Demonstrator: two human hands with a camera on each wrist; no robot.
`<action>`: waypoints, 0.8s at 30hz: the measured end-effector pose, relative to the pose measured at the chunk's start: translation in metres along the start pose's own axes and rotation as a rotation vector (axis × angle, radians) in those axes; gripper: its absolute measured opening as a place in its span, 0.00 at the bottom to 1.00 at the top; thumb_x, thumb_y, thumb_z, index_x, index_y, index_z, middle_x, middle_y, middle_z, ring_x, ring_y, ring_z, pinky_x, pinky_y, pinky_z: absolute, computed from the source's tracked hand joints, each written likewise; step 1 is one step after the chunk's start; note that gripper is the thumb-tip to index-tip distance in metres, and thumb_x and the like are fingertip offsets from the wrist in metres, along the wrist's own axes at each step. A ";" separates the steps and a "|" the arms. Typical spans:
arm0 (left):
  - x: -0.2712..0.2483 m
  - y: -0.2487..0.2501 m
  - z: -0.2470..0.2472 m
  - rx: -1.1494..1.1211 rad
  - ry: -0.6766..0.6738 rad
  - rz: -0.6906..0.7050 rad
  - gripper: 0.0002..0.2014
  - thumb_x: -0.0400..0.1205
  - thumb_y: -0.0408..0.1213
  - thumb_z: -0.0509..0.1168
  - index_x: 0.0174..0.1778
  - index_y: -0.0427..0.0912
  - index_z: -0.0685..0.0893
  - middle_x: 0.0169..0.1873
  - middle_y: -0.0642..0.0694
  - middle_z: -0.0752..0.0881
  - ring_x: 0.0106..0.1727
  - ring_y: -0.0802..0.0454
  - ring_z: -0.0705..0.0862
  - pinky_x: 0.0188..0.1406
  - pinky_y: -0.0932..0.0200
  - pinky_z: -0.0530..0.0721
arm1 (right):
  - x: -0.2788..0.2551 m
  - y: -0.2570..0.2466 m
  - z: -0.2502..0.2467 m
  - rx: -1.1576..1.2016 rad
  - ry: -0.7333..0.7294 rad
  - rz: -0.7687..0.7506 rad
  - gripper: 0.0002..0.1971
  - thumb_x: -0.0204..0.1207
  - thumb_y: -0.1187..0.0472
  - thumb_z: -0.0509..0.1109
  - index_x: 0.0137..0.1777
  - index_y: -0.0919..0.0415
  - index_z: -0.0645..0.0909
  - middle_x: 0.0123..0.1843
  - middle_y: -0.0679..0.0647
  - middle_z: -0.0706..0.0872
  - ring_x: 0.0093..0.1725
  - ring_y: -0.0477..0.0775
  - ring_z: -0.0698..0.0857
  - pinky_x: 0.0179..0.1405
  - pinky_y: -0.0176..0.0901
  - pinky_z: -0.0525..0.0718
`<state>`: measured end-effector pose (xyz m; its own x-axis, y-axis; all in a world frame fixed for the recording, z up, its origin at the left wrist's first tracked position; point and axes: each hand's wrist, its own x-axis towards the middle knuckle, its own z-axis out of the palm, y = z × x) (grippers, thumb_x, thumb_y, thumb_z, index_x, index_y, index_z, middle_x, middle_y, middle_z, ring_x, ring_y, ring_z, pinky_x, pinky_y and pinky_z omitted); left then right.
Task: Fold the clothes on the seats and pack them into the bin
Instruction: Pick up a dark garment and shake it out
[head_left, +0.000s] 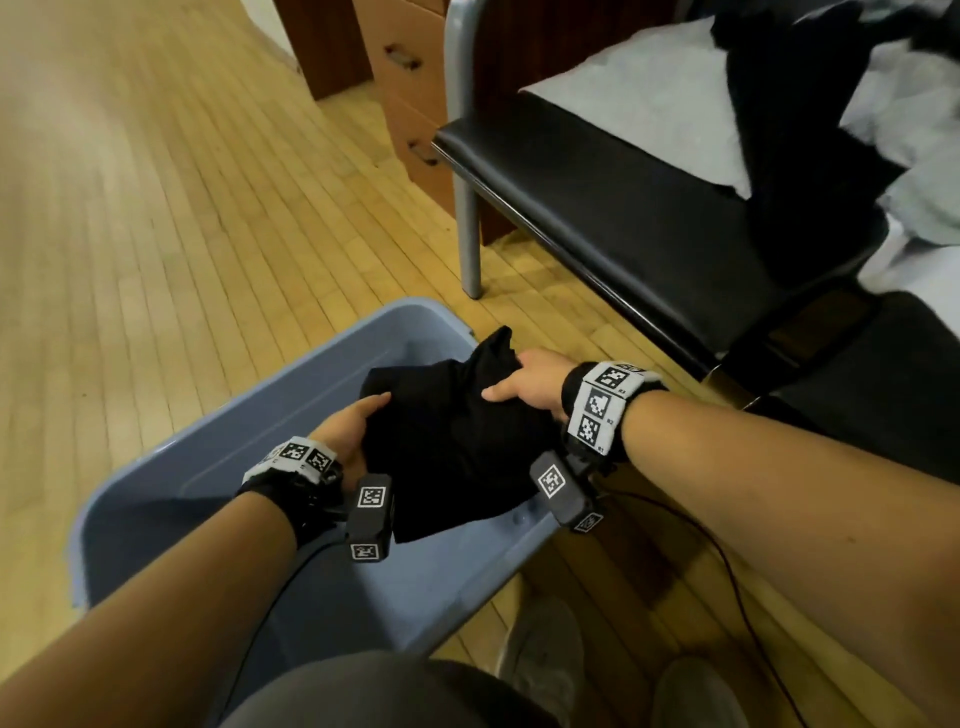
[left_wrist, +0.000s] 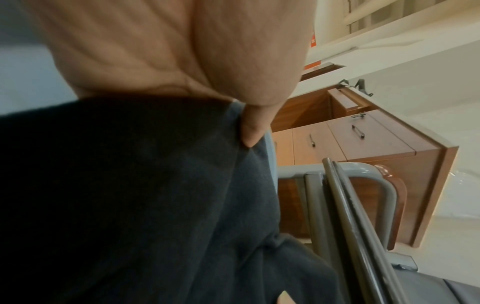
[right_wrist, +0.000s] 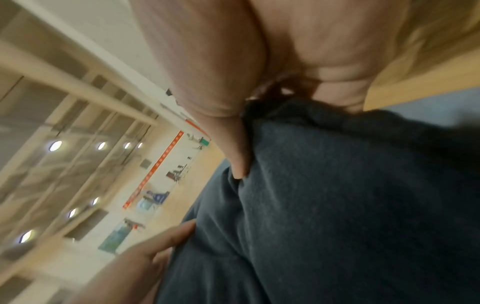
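From the head view, I see the folded black cloth garment (head_left: 457, 431) held over the open grey-blue plastic bin (head_left: 156, 478), my left hand (head_left: 345, 434) and right hand (head_left: 530, 387) clasping opposite edges; it looks light, soft and floppy, so I judge the sides the best hold. Left wrist view: thumb pinching fabric; right wrist view: the same, fingers curled beneath.
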<state>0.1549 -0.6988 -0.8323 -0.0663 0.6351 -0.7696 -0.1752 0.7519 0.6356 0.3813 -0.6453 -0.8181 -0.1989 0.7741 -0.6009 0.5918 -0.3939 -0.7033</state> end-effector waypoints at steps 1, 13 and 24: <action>0.005 -0.004 0.001 0.004 0.005 -0.002 0.18 0.84 0.47 0.61 0.60 0.36 0.85 0.42 0.39 0.92 0.40 0.43 0.91 0.44 0.49 0.83 | -0.003 0.001 0.002 -0.043 -0.002 -0.008 0.28 0.72 0.53 0.79 0.70 0.62 0.79 0.64 0.58 0.86 0.63 0.62 0.84 0.68 0.55 0.80; 0.011 -0.035 0.040 0.052 -0.154 -0.096 0.18 0.85 0.47 0.60 0.53 0.35 0.86 0.42 0.36 0.91 0.38 0.41 0.91 0.43 0.48 0.84 | -0.040 0.047 -0.024 -0.171 0.118 0.125 0.33 0.70 0.51 0.78 0.74 0.61 0.76 0.68 0.59 0.83 0.66 0.62 0.82 0.69 0.56 0.80; 0.024 -0.032 0.029 0.070 -0.129 -0.118 0.19 0.87 0.48 0.55 0.55 0.36 0.84 0.41 0.37 0.91 0.51 0.39 0.85 0.48 0.45 0.79 | -0.005 0.041 -0.022 -0.054 0.164 0.141 0.35 0.68 0.53 0.82 0.73 0.65 0.76 0.67 0.61 0.84 0.65 0.64 0.83 0.68 0.59 0.81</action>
<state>0.1877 -0.7026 -0.8699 0.0785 0.5560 -0.8275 -0.1051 0.8300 0.5477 0.4234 -0.6547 -0.8351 0.0163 0.7853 -0.6189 0.6466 -0.4804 -0.5926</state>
